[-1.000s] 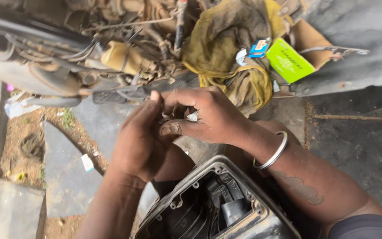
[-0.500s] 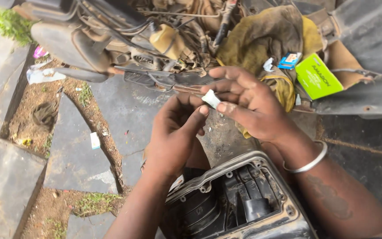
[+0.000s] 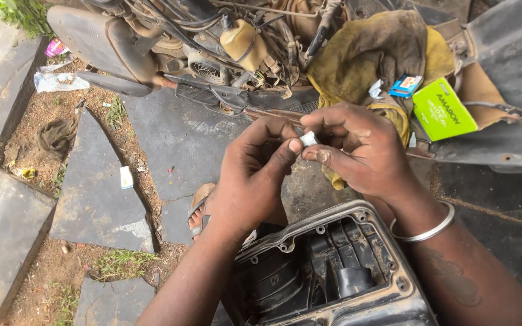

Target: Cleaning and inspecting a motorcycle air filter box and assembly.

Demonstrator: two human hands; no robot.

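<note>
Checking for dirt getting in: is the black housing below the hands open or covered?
Open. The black housing has no lid on it; its rim with bolt holes and its inner chambers show from above.

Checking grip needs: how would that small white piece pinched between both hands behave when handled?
The small white piece is probably very light: fingertips of the left hand and right hand alone hold it. It looks rigid, keeping its blocky shape under the pinch. Being tiny, it could easily slip and get lost on the ground.
</note>
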